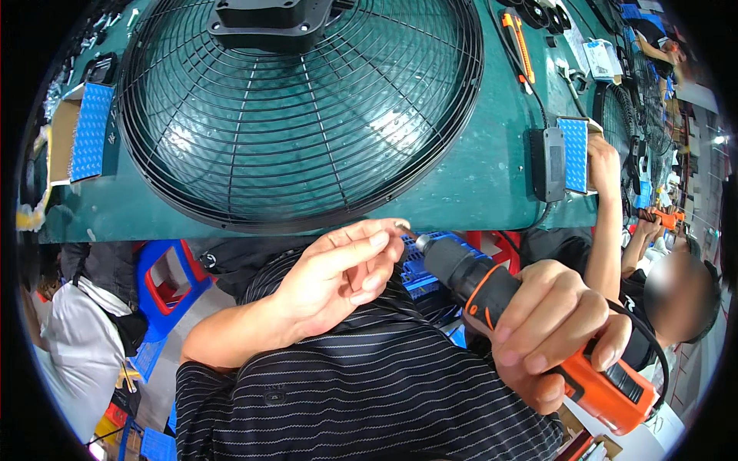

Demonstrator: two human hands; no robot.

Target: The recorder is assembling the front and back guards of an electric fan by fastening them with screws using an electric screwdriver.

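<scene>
My right hand (550, 338) is wrapped round an orange and black corded power screwdriver (492, 288), whose bit points up and to the left. At the bit's tip, the thumb and fingers of my left hand (330, 273) are drawn together in a pinch. Something tiny and dark shows at those fingertips, too small to name. Just beyond my hands, a round black wire fan guard (300, 131) lies on the green table (503, 184). On the guard's far part sits a black motor housing (269, 23).
A blue-patterned box (92, 131) stands left of the guard. Another person's hand (603, 165) reaches into a similar box (573, 154) at right, beside a black power adapter (547, 165) and its cable. An orange utility knife (519, 46) lies farther back. Stools (157, 284) stand below.
</scene>
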